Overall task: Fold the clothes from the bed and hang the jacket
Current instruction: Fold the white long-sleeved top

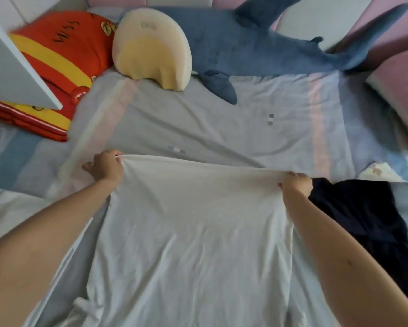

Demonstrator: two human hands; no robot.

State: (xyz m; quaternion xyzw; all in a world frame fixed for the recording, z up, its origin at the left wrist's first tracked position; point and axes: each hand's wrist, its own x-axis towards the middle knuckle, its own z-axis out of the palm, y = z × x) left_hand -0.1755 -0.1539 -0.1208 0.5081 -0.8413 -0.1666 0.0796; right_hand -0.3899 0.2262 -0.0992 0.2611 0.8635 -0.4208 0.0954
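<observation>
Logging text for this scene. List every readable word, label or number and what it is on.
"WISS", roughly, in blurred black letters: red cushion.
Label on foam pillow: too blurred to read.
Small patches on sheet: no text legible.
White garment: none.

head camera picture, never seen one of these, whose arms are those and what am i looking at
There is no machine here. A person wears one camera on the head, looking forward and down, so the two arms reaching in are the person's own. The left hand and the right hand each grip the far edge of a white garment, which is spread over the bed. A dark garment lies crumpled just to its right. Further back lie a blue plush shark, a cream foam pillow and a red and yellow cushion.
</observation>
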